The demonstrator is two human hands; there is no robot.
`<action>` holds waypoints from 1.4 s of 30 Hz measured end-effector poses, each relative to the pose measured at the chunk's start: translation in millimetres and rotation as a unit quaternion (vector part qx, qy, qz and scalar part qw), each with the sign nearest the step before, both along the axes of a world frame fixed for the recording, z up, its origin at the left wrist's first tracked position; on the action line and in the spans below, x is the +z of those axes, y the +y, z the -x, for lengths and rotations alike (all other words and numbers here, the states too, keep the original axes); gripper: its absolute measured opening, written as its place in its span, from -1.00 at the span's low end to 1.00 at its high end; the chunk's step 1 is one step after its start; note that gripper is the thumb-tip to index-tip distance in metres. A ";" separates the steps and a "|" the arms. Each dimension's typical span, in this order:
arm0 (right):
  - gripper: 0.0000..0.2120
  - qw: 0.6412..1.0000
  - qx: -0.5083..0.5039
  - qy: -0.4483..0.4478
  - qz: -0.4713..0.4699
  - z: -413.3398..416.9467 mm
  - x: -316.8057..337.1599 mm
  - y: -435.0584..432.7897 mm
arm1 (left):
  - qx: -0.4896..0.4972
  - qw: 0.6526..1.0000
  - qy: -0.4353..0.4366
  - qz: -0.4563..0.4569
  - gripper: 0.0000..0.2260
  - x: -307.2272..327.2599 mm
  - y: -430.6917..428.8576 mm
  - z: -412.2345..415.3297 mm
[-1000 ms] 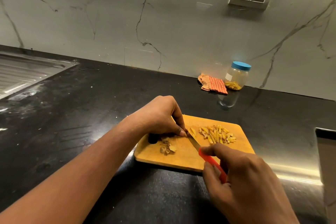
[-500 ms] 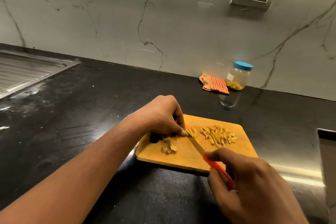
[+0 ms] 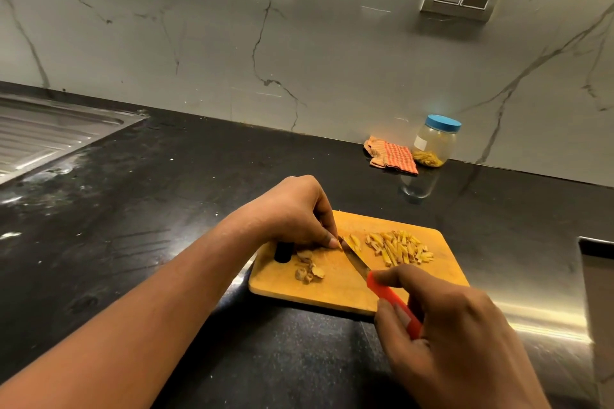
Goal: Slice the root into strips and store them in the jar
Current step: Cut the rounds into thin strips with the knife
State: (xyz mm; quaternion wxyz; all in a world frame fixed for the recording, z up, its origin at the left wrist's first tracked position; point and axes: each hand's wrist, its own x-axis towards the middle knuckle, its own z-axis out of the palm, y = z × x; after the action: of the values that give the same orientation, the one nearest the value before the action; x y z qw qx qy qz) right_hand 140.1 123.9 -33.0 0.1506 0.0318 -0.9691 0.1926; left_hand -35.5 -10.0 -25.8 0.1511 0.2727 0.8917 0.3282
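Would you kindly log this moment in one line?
phase: slicing | left grip: pins root on cutting board | right grip: holds knife, blade at root | strips: piled on board | jar: lidded, behind board

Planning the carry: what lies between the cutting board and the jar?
Head view: only bare black counter; the checked cloth lies beside the jar, to its left.

2 hands: left hand (image 3: 292, 212), right hand (image 3: 455, 335). 1 rectangular wooden cutting board (image 3: 332, 290). 1 red-handled steel knife (image 3: 358, 264). 1 clear plastic jar (image 3: 435, 143) w/ blue lid. 1 orange checked cloth (image 3: 392, 156). 1 brownish root pc (image 3: 305, 254), mostly hidden. Yellow strips (image 3: 398, 247): 1 heap, too many to count. Approx 4 peel scraps (image 3: 309, 272).
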 end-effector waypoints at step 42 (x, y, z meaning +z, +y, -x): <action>-0.77 0.999 0.017 0.044 0.021 -0.3 -17.0 7.9 | -0.040 0.999 -0.024 -0.029 -0.82 11.8 -25.0 11.8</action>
State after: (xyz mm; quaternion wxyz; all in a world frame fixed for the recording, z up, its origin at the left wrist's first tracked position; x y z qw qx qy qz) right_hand 140.4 131.8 -50.0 0.1902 0.0535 -0.9568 0.2134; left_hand -47.2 -35.0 -14.0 0.1771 0.3042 0.8665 0.3539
